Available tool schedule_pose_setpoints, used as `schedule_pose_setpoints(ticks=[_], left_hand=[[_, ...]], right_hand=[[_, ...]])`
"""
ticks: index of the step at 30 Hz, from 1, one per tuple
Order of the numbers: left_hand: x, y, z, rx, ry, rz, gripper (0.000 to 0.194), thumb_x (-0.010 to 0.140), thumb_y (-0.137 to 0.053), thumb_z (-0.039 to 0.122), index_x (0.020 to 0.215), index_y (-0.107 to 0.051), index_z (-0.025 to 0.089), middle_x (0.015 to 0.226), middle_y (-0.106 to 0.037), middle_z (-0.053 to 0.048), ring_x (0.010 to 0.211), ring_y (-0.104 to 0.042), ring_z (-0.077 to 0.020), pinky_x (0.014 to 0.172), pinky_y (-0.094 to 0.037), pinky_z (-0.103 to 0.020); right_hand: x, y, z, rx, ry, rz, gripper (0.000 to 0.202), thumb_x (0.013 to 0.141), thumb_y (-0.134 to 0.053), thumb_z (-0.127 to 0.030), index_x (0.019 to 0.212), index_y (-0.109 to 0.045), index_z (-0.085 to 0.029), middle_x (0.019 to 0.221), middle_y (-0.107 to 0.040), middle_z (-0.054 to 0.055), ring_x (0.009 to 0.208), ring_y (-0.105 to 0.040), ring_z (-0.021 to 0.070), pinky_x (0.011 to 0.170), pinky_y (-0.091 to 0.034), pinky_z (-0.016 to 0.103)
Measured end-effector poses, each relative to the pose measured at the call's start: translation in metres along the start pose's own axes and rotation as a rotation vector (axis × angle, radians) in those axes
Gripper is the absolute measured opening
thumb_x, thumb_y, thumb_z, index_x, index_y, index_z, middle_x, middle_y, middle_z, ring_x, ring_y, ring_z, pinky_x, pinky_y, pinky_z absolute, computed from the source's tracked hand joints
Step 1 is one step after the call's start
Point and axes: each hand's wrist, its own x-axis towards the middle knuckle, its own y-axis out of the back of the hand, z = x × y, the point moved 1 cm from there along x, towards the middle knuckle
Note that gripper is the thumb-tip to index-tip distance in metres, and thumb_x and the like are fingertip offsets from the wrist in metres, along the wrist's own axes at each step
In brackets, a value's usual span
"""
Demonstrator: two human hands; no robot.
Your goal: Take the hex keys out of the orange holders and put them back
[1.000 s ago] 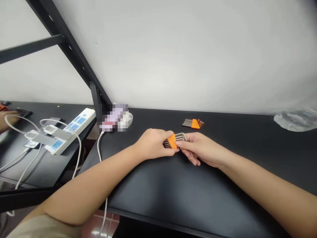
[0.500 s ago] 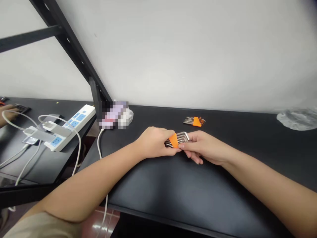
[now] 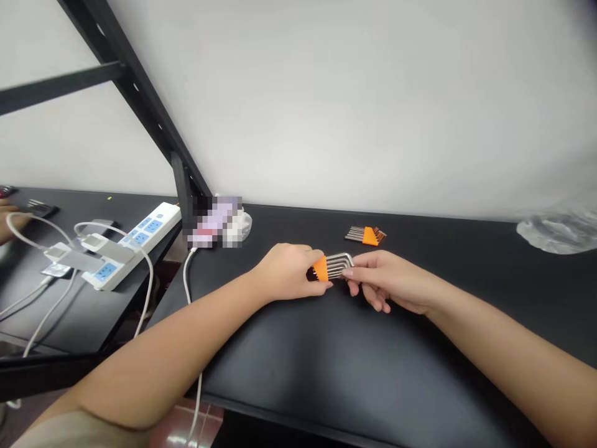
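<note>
Between my hands is a set of silver L-shaped hex keys in an orange holder. My left hand grips the holder at its left end, thumb and fingers on either side. The thumb and fingers of my right hand pinch the bent ends of the keys on the right. Its lower fingers hang loosely curled below. A second hex key set with an orange holder lies on the black table, behind my hands.
Clear crumpled plastic lies at the back right. A partly blurred phone and white cable stand near the black metal frame. On the left table are a white power strip, chargers and another person's hand.
The orange holder has moved left along the keys with my left hand, so more of the silver shafts shows. My right hand has shifted slightly right. The view has tilted slightly up.
</note>
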Motion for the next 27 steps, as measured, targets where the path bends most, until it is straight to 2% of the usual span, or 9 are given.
schedule_pose_setpoints(ticks=[5,8,10,13,15,17,20,24,27], left_hand=[[0.002,-0.001,-0.001,0.072,0.004,-0.061,0.038,0.087,-0.063,0.058,0.086,-0.061,0.02,0.079,-0.064,-0.002,0.067,-0.06,-0.0177,0.059,-0.038,-0.03],[0.001,-0.002,-0.001,0.093,0.011,-0.066,0.038,0.09,-0.061,0.057,0.091,-0.062,0.02,0.081,-0.065,-0.004,0.068,-0.061,-0.0193,0.06,-0.039,-0.031],[0.0,-0.003,-0.002,0.083,0.018,-0.057,0.038,0.092,-0.06,0.057,0.094,-0.063,0.019,0.084,-0.065,-0.005,0.071,-0.062,-0.0207,0.062,-0.042,-0.032],[0.0,-0.005,-0.003,0.045,0.047,-0.046,0.038,0.093,-0.06,0.055,0.1,-0.065,0.019,0.09,-0.066,-0.007,0.079,-0.065,-0.0231,0.069,-0.048,-0.033],[0.0,-0.006,-0.004,0.03,0.086,-0.04,0.039,0.093,-0.061,0.054,0.106,-0.067,0.018,0.094,-0.067,-0.009,0.084,-0.067,-0.0247,0.074,-0.051,-0.035],[0.0,-0.007,-0.006,0.028,0.12,-0.043,0.039,0.093,-0.062,0.052,0.11,-0.069,0.018,0.098,-0.067,-0.01,0.086,-0.067,-0.0253,0.076,-0.052,-0.036],[0.0,-0.006,-0.008,0.01,0.147,-0.055,0.039,0.092,-0.064,0.052,0.111,-0.07,0.019,0.102,-0.066,-0.009,0.087,-0.067,-0.0248,0.077,-0.054,-0.036],[0.0,-0.005,-0.011,-0.073,0.158,-0.032,0.042,0.089,-0.068,0.054,0.114,-0.07,0.021,0.107,-0.063,-0.008,0.088,-0.067,-0.0223,0.08,-0.055,-0.035],[0.0,-0.006,-0.013,-0.124,0.138,-0.002,0.037,0.089,-0.069,0.049,0.113,-0.07,0.021,0.11,-0.062,-0.007,0.092,-0.065,-0.021,0.084,-0.055,-0.034]], right_hand=[[0.0,0.01,0.004,-0.502,0.076,0.25,0.035,0.093,-0.058,-0.053,0.079,-0.064,-0.021,0.065,-0.066,0.0,0.046,-0.054,0.0124,0.044,-0.039,0.026],[-0.001,0.009,0.008,-0.839,0.314,0.463,0.026,0.095,-0.057,-0.046,0.089,-0.068,-0.023,0.081,-0.071,0.004,0.067,-0.065,0.0204,0.059,-0.049,0.033],[-0.001,0.004,0.011,-0.972,0.522,0.512,0.025,0.097,-0.053,-0.04,0.104,-0.07,-0.023,0.106,-0.073,0.01,0.09,-0.07,0.0272,0.076,-0.057,0.041],[0.0,-0.008,0.017,-1.102,0.76,0.41,0.044,0.099,-0.054,-0.039,0.138,-0.061,-0.02,0.149,-0.055,0.016,0.135,-0.055,0.0363,0.11,-0.049,0.053],[0.001,-0.015,0.022,-1.181,0.786,0.316,0.064,0.1,-0.053,-0.046,0.156,-0.043,-0.018,0.164,-0.039,0.017,0.15,-0.037,0.0378,0.12,-0.038,0.057],[0.002,-0.018,0.026,-1.242,0.751,0.262,0.077,0.102,-0.048,-0.054,0.165,-0.025,-0.016,0.169,-0.028,0.016,0.156,-0.026,0.0366,0.123,-0.033,0.059],[0.003,-0.021,0.03,-1.284,0.707,0.234,0.088,0.101,-0.044,-0.063,0.167,-0.013,-0.016,0.171,-0.019,0.018,0.157,-0.02,0.0361,0.125,-0.028,0.06],[0.003,-0.022,0.03,-1.275,0.705,0.221,0.095,0.098,-0.046,-0.069,0.167,-0.01,-0.015,0.171,-0.014,0.018,0.157,-0.018,0.0369,0.126,-0.025,0.061],[0.003,-0.017,0.027,-1.23,0.714,0.217,0.091,0.099,-0.048,-0.066,0.167,-0.016,-0.015,0.17,-0.018,0.017,0.157,-0.021,0.0359,0.126,-0.026,0.06]])
